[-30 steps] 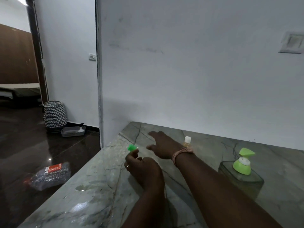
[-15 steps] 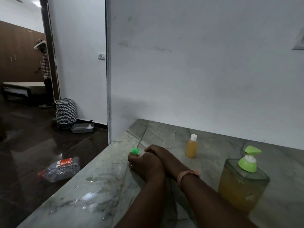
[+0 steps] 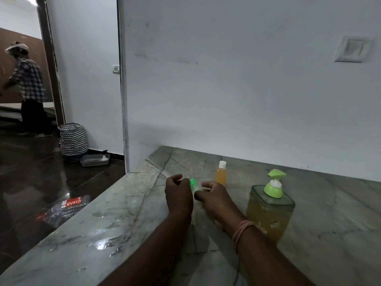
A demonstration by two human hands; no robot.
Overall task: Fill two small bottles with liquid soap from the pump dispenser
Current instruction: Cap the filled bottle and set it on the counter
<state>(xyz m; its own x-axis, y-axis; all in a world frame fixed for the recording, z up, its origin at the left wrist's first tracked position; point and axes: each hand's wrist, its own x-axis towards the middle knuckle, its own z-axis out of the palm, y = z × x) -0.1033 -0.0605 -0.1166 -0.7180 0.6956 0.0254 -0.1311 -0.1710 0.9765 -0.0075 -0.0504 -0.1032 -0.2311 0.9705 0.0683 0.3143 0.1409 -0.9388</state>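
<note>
A small clear bottle with a green cap (image 3: 193, 183) stands blurred between my two hands on the marble counter (image 3: 123, 228). My right hand (image 3: 215, 200) curls its thumb and fingers round the bottle's lower body. My left hand (image 3: 178, 196) sits just left of the cap with its fingers curled, a narrow gap away, holding nothing I can see. Behind my right hand stands a second small bottle (image 3: 221, 173), white-capped and full of amber soap. The square pump dispenser (image 3: 270, 213) with its green pump head (image 3: 275, 183) is to the right, amber soap inside.
A white wall runs along the back of the counter, whose left edge drops to a dark glossy floor. Wet patches (image 3: 101, 242) shine near the front left. On the floor lie a plastic packet (image 3: 64, 209), a patterned basket (image 3: 73, 140) and a grey tray (image 3: 94, 159). A person (image 3: 26, 85) moves in the far doorway.
My right hand came back from the far side of the counter to meet the left at the green cap. The hands have since drawn slightly apart, with the capped bottle between them.
</note>
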